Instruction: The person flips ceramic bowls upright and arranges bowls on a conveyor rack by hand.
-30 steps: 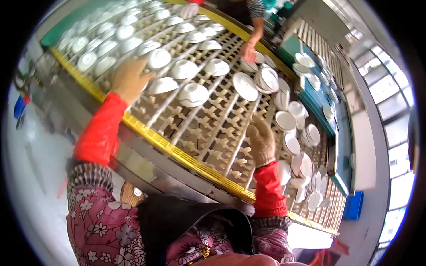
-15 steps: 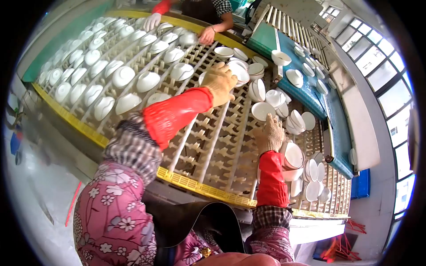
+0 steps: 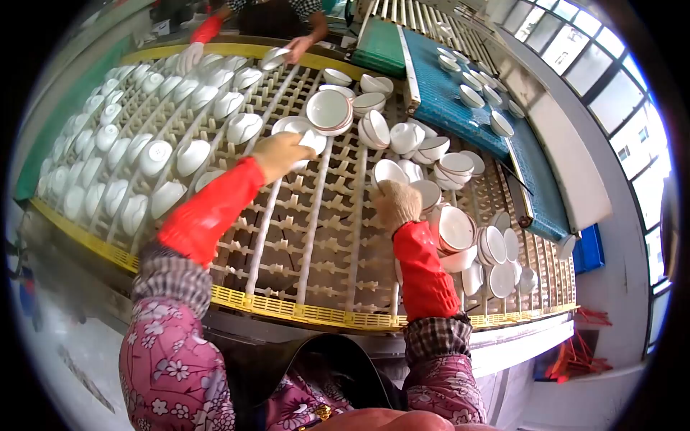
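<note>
My left hand (image 3: 284,154), in a tan glove, reaches over the pegged conveyor rack (image 3: 287,244). Its fingers are closed on a white bowl (image 3: 312,142), which sticks out past the fingertips. Just behind lies another white bowl (image 3: 290,125), and a stack of rimmed bowls (image 3: 328,109) stands farther back. My right hand (image 3: 398,206), gloved too, is curled at the near edge of a tilted white bowl (image 3: 389,172); its fingertips are partly hidden. Beside it are a bowl (image 3: 427,194) and a nested stack (image 3: 456,228).
Rows of upturned bowls (image 3: 154,156) fill the rack's left side. A co-worker's bare hand (image 3: 298,49) holds a bowl (image 3: 274,58) across the rack; their gloved hand (image 3: 190,59) is farther left. A blue belt (image 3: 449,100) carries bowls at right. Yellow edging (image 3: 287,309) borders the near side.
The view has turned, shifting the scene. My left hand has moved away from the stacked bowls toward the left with a bowl. The co-worker's bare hand has lifted a bowl.
</note>
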A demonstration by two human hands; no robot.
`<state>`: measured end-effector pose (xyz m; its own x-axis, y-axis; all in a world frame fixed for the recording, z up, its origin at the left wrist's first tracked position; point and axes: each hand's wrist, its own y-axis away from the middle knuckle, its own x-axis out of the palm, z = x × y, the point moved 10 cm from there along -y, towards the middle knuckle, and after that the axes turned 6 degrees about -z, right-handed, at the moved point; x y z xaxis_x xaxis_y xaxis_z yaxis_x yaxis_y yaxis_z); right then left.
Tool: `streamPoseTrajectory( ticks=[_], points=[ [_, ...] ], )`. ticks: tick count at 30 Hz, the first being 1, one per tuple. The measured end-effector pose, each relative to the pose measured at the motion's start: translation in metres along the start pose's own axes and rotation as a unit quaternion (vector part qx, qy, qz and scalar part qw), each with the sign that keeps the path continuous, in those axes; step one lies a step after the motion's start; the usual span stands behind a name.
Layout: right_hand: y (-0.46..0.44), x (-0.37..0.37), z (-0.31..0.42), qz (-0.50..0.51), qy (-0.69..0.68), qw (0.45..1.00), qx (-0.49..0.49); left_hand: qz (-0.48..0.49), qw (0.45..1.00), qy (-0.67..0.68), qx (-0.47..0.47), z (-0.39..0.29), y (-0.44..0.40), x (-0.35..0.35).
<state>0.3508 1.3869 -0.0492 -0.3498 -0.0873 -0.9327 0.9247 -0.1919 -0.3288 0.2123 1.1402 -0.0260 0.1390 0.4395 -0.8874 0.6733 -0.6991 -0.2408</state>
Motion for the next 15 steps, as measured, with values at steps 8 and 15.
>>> streamPoseTrajectory(
  ticks=[8,15],
  points=[
    [0.061,-0.001,-0.008,0.039,-0.582,0.769,0.262,-0.154,0.978,-0.074,-0.123,0.077,0.106,-0.06],
    [0.063,-0.078,0.048,-0.028,-0.575,0.818,-0.003,-0.163,0.952,-0.206,-0.159,0.088,0.12,-0.064]
  ],
)
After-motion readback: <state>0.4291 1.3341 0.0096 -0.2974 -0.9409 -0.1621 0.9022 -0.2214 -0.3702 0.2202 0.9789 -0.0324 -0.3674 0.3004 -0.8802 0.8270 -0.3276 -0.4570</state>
